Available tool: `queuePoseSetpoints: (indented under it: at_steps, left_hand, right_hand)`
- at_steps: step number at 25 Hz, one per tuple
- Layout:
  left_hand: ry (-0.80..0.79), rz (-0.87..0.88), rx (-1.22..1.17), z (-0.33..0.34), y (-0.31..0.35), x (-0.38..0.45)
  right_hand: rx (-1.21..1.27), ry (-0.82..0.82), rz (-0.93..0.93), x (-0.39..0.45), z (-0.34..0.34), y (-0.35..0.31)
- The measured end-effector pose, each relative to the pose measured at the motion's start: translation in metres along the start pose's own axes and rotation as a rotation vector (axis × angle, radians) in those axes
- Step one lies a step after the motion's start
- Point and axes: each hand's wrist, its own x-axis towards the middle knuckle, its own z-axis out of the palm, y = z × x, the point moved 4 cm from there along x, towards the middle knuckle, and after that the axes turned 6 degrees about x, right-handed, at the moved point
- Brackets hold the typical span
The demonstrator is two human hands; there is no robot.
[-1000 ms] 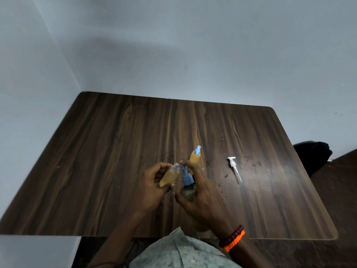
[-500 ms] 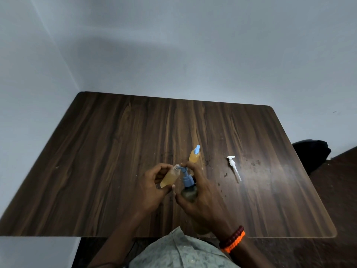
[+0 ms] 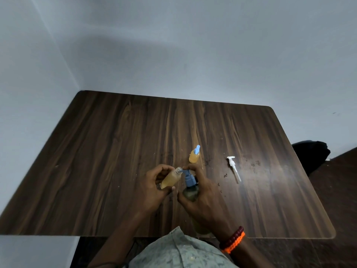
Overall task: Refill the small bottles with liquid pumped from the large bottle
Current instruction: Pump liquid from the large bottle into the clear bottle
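Overhead, near the desk's (image 3: 116, 151) front edge, the left hand (image 3: 152, 188) grips a tilted small bottle (image 3: 171, 178) at the blue pump (image 3: 188, 177) of the large bottle (image 3: 191, 193), which the right hand (image 3: 202, 198) grips; a capped small bottle (image 3: 194, 156) stands just beyond.

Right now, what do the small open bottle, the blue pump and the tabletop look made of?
Small open bottle: clear plastic, likely; amber liquid shows through, threaded neck visible.
Blue pump on the large bottle: opaque matte plastic, moulded look.
Table: dark wood-grain surface, probably laminate; slight sheen at the right, rounded corners. Solid wood can't be ruled out.
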Motion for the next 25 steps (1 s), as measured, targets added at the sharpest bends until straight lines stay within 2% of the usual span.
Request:
queuePoseSetpoints:
  at_steps: [7, 13, 19, 25]
  left_hand:
    - [0.033, -0.019, -0.02, -0.003, -0.004, 0.001]
    - [-0.009, -0.006, -0.004, 0.003, -0.005, 0.0]
    - [0.033, -0.006, -0.027, -0.001, -0.005, 0.002]
    - [0.002, -0.01, -0.011, 0.002, -0.004, 0.001]
  right_hand:
    - [-0.019, -0.037, -0.041, -0.001, 0.0, -0.007]
    - [0.013, -0.042, 0.022, -0.001, -0.001, 0.002]
    - [-0.019, -0.007, -0.008, 0.0, -0.001, 0.001]
    - [-0.031, 0.012, 0.031, 0.0, -0.003, 0.007]
